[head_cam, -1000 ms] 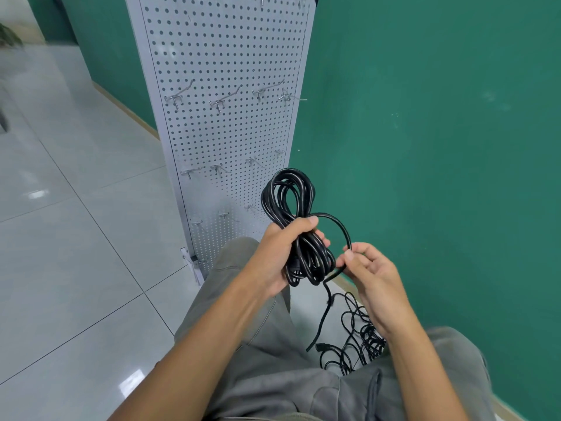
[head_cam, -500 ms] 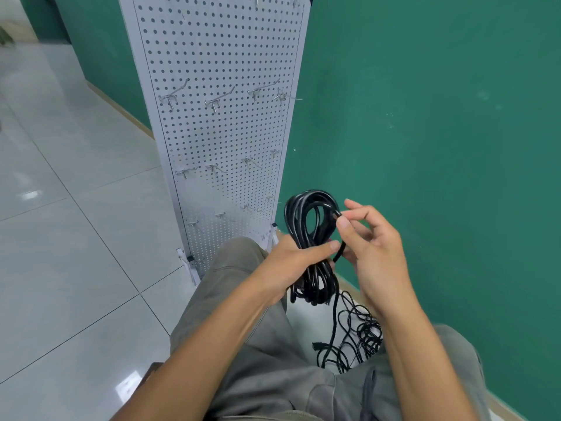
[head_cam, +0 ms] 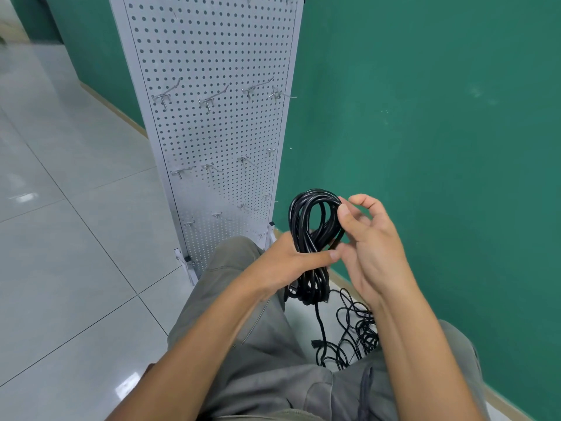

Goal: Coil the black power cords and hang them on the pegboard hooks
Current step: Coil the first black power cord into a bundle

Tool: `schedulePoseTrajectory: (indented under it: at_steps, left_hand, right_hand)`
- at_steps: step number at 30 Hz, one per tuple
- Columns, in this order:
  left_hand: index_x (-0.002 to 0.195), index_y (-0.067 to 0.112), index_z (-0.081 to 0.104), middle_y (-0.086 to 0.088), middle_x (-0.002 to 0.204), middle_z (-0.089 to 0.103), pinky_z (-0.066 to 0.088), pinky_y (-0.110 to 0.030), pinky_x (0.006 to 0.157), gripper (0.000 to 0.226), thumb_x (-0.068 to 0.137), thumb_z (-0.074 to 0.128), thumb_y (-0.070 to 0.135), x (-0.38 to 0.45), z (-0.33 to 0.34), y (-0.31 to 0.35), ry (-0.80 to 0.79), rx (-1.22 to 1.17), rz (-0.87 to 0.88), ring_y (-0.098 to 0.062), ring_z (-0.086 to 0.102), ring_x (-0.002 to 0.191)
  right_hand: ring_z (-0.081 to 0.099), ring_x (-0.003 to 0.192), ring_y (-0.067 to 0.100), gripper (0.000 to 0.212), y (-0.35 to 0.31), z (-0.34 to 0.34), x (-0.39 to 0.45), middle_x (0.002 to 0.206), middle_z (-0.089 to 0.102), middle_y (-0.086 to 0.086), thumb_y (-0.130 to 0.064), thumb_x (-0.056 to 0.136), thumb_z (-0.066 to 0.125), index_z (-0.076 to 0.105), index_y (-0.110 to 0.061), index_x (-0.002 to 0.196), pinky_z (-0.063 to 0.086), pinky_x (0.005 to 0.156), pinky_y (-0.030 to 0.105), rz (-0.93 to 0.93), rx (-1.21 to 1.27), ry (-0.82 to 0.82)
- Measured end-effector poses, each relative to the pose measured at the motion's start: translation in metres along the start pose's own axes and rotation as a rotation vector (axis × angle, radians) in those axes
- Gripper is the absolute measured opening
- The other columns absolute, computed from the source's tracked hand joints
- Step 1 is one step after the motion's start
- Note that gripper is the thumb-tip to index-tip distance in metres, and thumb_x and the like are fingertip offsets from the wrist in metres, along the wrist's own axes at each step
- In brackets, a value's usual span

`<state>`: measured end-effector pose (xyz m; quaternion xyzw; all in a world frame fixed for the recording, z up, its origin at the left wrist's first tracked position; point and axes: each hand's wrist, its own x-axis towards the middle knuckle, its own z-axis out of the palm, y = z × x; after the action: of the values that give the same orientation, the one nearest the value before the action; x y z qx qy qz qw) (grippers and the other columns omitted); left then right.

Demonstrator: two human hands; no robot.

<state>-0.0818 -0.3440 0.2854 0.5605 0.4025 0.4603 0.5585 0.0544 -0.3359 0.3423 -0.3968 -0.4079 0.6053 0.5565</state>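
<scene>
Two hands meet the coiled black power cord (head_cam: 312,238): left hand (head_cam: 285,262) grips its middle, right hand (head_cam: 368,244) pinches its top loop.

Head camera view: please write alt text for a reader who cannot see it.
A person's left hand grips a coiled black power cord by its middle, while the right hand pinches a strand at the top loop. More black cords lie tangled on the floor between the knees, and a white pegboard with bare metal hooks stands against a green wall.
</scene>
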Motion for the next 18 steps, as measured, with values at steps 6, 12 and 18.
schedulePoseTrajectory:
  at_steps: [6,12,18]
  left_hand:
    - [0.080,0.021,0.071,-0.004,0.073,0.066,0.053,-0.043,0.076,0.014,0.093,0.074,0.018,0.001,0.003,-0.002,0.089,-0.121,-0.068,-0.027,0.065,0.076]
    - [0.078,0.005,0.068,-0.010,0.071,0.060,0.053,-0.039,0.071,0.022,0.096,0.069,0.017,0.002,-0.006,0.004,0.253,-0.341,-0.061,-0.028,0.063,0.068]
    - [0.080,0.009,0.065,-0.009,0.073,0.063,0.057,-0.043,0.081,0.019,0.097,0.068,0.017,0.004,-0.024,0.016,0.538,-0.556,-0.041,-0.025,0.067,0.072]
  right_hand:
    - [0.069,0.116,0.026,0.046,0.013,-0.008,0.003,0.135,0.064,0.012,-0.038,0.094,0.067,0.050,-0.020,0.133,0.052,0.104,0.051,0.058,-0.131,-0.033]
    - [0.063,0.126,0.019,0.069,0.042,-0.024,-0.005,0.131,0.069,0.001,-0.070,0.096,0.024,0.059,-0.023,0.135,0.040,0.116,0.050,0.234,-0.301,-0.218]
    - [0.068,0.117,0.011,0.079,0.062,-0.031,-0.005,0.116,0.076,0.000,-0.073,0.097,0.013,0.068,-0.023,0.125,0.041,0.114,0.039,0.317,-0.574,-0.299]
